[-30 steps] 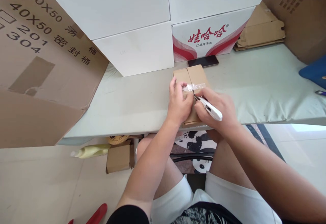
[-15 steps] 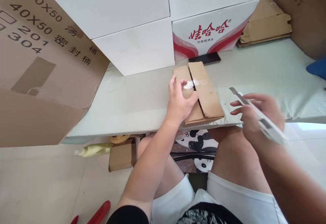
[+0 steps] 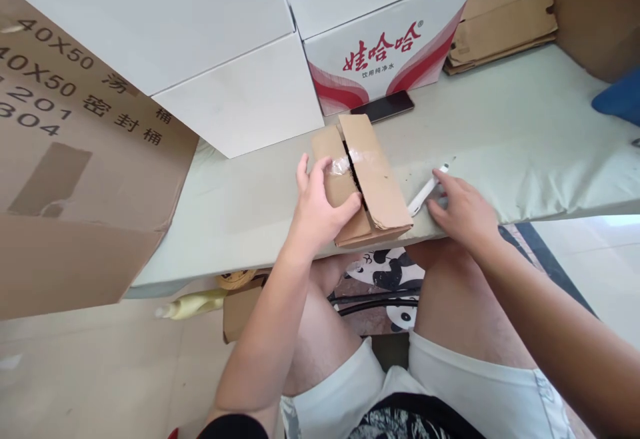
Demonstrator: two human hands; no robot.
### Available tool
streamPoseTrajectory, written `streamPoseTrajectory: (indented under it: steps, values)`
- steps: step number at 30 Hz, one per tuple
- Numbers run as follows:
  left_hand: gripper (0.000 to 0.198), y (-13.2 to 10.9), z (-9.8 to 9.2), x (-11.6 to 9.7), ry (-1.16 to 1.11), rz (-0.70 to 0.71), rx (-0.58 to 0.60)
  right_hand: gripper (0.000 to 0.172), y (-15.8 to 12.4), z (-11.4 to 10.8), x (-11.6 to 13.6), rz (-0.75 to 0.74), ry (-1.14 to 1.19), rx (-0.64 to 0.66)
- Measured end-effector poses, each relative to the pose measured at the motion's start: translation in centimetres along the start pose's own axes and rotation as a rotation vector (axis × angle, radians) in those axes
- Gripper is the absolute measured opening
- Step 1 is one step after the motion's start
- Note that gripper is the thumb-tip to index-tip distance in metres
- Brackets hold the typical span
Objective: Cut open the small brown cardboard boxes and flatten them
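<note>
A small brown cardboard box [image 3: 383,182] rests near the front edge of the cloth-covered table. Clear tape crosses its top flaps, and a dark gap runs between them. My left hand [image 3: 320,206] is on the box's left side, fingers spread, thumb on the top near the gap. To the right of the box a white utility knife [image 3: 428,190] lies on the cloth. My right hand [image 3: 463,209] is beside the knife with its fingers apart, fingertips at the upper end of the handle.
Behind the box are a black phone [image 3: 385,106] and white cartons [image 3: 240,99]. A large brown carton [image 3: 100,179] stands at the left. Folded cardboard [image 3: 503,29] and a blue object [image 3: 620,98] are at the right.
My right hand has come down to the table, and the knife it held in the air now lies on the cloth. The thumb and fingers of my left hand are spread wider.
</note>
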State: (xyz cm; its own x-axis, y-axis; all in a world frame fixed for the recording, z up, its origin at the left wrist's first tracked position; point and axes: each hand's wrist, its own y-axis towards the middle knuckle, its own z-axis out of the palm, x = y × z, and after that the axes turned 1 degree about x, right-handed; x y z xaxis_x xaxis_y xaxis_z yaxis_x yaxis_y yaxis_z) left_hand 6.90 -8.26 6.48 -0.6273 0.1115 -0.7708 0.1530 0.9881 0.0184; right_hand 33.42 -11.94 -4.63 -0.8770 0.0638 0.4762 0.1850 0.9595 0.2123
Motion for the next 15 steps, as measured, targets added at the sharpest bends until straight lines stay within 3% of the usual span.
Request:
streamPoseTrajectory:
  steps: [3, 7, 9, 12, 15]
  values:
    - [0.091, -1.3, -0.2, -1.6, 0.087, -0.02, 0.092, 0.059, -0.5, -0.5, 1.2, 0.007, 0.091, -0.022]
    - [0.112, -3.2, 0.3, -3.7, 0.152, -0.05, 0.188, 0.049, -2.4, -2.0, 3.3, -0.056, 0.33, -0.002]
    - [0.109, -3.7, 0.6, -4.2, 0.161, -0.022, 0.178, 0.046, -3.2, -2.9, 4.4, -0.127, 0.436, 0.014]
    - [0.093, -3.6, 0.9, -4.0, 0.138, 0.021, 0.064, 0.047, -4.2, -4.0, 6.1, -0.239, 0.498, -0.021]
    - [0.071, -3.3, 0.8, -3.3, 0.073, 0.038, -0.047, 0.037, -5.3, -5.1, 8.2, -0.347, 0.452, -0.21]
